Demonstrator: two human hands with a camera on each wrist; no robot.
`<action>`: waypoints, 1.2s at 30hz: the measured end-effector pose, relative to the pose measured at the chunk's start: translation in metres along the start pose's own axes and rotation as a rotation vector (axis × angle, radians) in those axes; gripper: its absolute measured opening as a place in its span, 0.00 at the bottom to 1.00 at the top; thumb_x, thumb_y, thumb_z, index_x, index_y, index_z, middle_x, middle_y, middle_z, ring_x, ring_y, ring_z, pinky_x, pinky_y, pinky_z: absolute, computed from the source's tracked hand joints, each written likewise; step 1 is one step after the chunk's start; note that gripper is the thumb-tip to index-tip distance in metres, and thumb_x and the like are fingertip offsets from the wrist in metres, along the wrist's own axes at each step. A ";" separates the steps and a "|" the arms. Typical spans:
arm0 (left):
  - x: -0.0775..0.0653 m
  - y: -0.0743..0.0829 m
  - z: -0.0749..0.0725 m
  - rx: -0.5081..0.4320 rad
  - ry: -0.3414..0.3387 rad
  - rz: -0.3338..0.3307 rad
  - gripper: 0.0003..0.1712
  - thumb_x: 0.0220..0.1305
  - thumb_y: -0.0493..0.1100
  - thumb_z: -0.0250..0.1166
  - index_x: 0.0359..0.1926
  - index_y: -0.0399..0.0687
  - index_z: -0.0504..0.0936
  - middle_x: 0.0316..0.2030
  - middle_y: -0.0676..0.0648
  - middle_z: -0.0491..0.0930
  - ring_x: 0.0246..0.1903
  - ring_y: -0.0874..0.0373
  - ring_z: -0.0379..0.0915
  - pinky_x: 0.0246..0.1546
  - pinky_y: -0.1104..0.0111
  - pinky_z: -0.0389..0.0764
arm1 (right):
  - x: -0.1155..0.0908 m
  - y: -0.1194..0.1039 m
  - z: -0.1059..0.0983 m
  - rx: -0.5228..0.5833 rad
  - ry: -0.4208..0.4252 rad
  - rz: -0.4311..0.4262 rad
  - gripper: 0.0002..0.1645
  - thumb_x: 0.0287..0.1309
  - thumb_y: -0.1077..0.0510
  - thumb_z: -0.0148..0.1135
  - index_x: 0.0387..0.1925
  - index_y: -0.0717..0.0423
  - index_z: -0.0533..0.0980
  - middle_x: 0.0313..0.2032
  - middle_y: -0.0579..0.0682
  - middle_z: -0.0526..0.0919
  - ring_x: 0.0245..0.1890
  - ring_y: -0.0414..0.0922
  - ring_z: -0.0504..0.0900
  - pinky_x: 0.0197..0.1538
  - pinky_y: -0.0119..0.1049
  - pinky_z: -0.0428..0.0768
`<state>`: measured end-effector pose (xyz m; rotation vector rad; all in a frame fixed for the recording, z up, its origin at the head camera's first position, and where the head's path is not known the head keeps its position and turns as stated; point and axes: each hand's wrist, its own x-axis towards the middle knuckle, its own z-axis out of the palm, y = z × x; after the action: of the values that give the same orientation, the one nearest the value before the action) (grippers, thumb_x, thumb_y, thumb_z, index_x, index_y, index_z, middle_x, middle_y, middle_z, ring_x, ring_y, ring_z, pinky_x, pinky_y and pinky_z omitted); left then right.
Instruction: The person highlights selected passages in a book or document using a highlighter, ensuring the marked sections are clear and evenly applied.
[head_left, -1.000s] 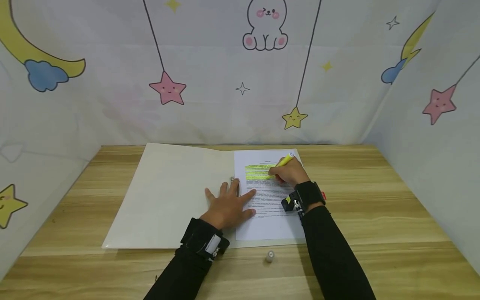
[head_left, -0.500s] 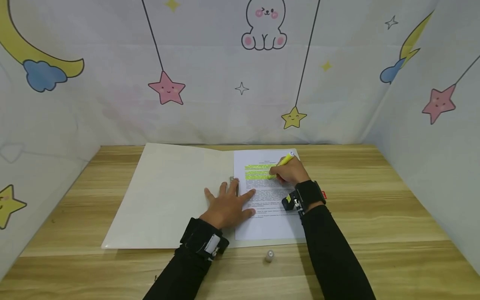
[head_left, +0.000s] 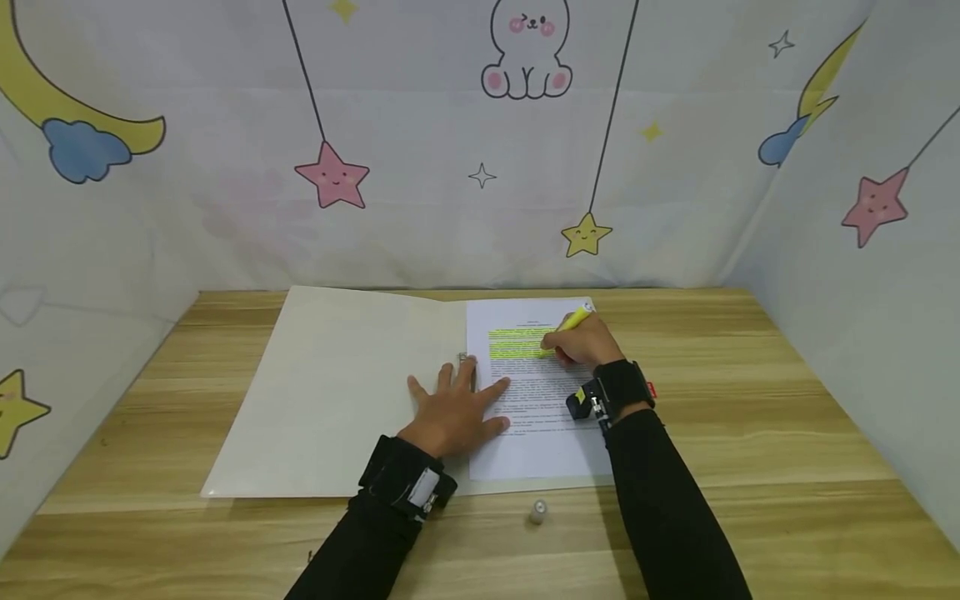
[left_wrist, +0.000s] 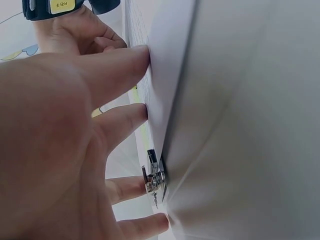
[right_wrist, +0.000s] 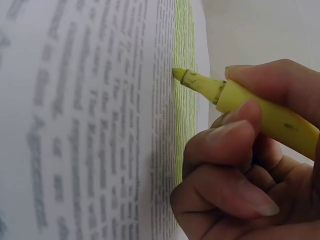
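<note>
My right hand pinches a yellow highlighter between thumb and fingers. Its chisel tip is at the lower edge of a yellow-marked block of lines on the printed sheet. That sheet lies on the right half of an open pale folder. With fingers spread, my left hand rests across the folder's fold, thumb and index finger on the sheet's left margin. In the left wrist view a metal clip shows beside the fingers, at the sheet's edge.
A small grey cap stands on the wooden table just in front of the folder. White cloth walls printed with stars and a moon enclose the table at the back and both sides.
The right hand has shifted slightly to the right with the highlighter, and the tip has moved along the line. The left hand stays in place on the sheet.
</note>
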<state>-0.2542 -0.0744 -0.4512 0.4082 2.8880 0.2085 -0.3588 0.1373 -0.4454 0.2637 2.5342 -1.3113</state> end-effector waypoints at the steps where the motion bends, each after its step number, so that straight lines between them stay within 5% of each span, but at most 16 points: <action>1: 0.000 0.000 0.000 -0.003 -0.002 0.001 0.34 0.67 0.65 0.57 0.73 0.74 0.63 0.76 0.40 0.50 0.73 0.35 0.47 0.62 0.22 0.47 | 0.000 0.000 -0.001 0.000 0.002 0.001 0.12 0.53 0.58 0.70 0.23 0.58 0.76 0.12 0.46 0.74 0.17 0.45 0.73 0.30 0.38 0.70; 36: 0.000 -0.002 0.000 -0.021 0.006 0.011 0.33 0.68 0.65 0.57 0.72 0.72 0.64 0.76 0.40 0.50 0.72 0.35 0.48 0.61 0.22 0.46 | 0.003 0.009 -0.011 0.022 0.004 -0.025 0.12 0.54 0.61 0.69 0.24 0.58 0.72 0.14 0.47 0.72 0.16 0.44 0.71 0.27 0.36 0.70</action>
<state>-0.2543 -0.0761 -0.4510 0.4198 2.8873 0.2426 -0.3604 0.1514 -0.4471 0.2401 2.5358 -1.3500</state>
